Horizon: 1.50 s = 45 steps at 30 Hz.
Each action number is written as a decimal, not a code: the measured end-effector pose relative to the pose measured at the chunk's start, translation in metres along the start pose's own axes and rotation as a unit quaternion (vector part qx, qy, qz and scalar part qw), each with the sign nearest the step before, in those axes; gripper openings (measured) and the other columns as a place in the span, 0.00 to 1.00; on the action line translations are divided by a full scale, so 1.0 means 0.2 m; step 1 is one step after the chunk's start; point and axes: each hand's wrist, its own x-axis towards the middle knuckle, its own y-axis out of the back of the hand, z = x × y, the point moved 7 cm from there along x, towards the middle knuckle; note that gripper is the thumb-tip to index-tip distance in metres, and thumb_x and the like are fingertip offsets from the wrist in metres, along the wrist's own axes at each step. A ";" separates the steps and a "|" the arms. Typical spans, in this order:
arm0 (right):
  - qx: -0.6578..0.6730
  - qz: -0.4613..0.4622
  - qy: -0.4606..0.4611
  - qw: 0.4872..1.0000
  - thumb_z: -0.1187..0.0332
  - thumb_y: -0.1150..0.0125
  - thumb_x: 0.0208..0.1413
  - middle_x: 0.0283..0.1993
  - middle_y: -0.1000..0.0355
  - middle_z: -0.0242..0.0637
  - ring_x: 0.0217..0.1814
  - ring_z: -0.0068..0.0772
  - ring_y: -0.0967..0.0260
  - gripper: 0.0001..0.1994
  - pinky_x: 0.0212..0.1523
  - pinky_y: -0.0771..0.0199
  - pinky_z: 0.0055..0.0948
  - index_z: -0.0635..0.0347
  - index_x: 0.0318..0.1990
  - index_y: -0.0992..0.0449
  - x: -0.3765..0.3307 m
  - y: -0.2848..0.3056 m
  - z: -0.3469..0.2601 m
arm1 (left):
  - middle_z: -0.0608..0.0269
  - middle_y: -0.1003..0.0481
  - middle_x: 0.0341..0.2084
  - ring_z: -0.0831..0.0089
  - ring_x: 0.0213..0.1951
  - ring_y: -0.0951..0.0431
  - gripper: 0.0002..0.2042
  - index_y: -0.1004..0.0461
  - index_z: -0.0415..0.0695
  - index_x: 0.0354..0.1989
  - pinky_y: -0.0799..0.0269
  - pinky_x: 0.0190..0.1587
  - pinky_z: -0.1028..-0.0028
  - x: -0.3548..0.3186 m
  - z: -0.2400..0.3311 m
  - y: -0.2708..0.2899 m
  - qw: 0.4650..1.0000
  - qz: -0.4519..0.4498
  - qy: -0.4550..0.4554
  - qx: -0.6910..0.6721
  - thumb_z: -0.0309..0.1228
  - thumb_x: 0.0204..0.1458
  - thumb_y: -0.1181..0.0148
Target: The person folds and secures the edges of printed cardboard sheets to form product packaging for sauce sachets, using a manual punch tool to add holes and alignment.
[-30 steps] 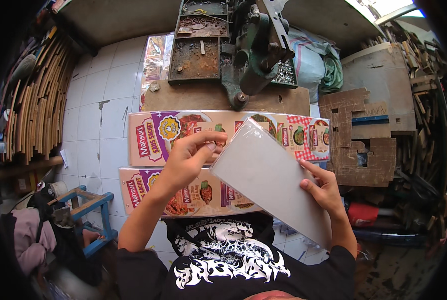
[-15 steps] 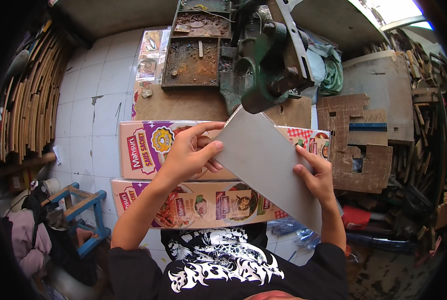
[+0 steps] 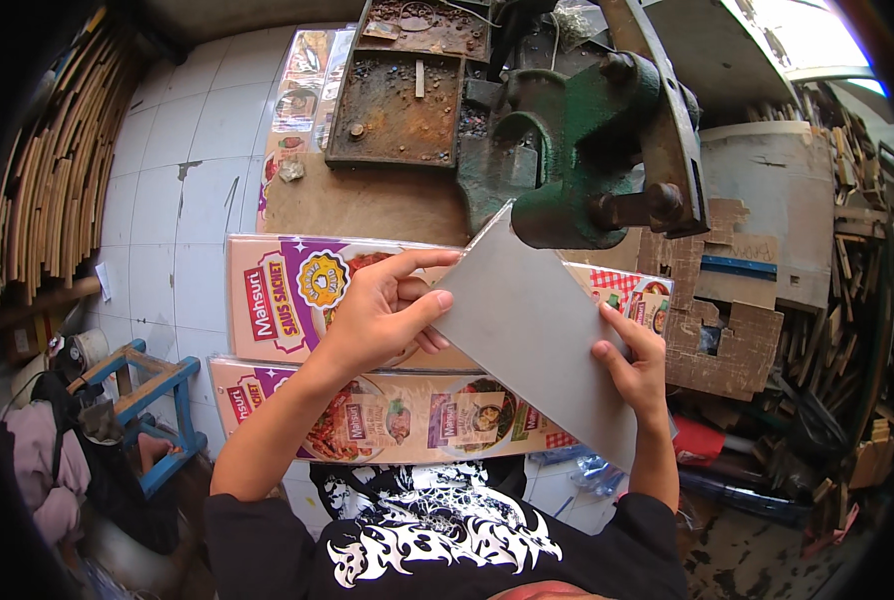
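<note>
A stiff grey sheet [image 3: 542, 325] lies tilted between my hands, its far corner reaching up to the green cast-metal press [image 3: 577, 180]. Whether that corner touches the press is hard to tell. My left hand [image 3: 392, 305] pinches the sheet's left edge between thumb and fingers. Along the right edge, my right hand [image 3: 635, 365] grips it with the thumb on the grey face; some fingertips are hidden. Beneath lie two long printed food-advert panels, the farther one [image 3: 267, 345] partly covered by my left arm, the nearer one [image 3: 417, 455] closer to my body.
Rusty compartmented metal trays [image 3: 397, 120] sit beside the press on a brown board [image 3: 367, 205]. A blue wooden stool frame [image 3: 152, 395] stands at the left. Stacked boards [image 3: 57, 190] lean beyond it. Cut brown board pieces [image 3: 727, 340] and scrap wood line the right side.
The view has shifted, so the press looks larger and farther right. Both hands keep their hold on the grey sheet, which has hardly moved.
</note>
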 end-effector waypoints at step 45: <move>0.056 0.015 -0.055 0.997 0.74 0.32 0.51 0.44 0.20 0.48 0.42 0.29 0.23 0.23 0.45 0.26 0.27 0.66 0.57 0.24 -0.03 -0.02 0.03 | 0.56 0.21 0.28 0.57 0.33 0.20 0.09 0.18 0.42 0.29 0.27 0.39 0.62 0.15 0.69 0.31 0.711 0.328 -0.329 0.528 0.34 0.53 0.40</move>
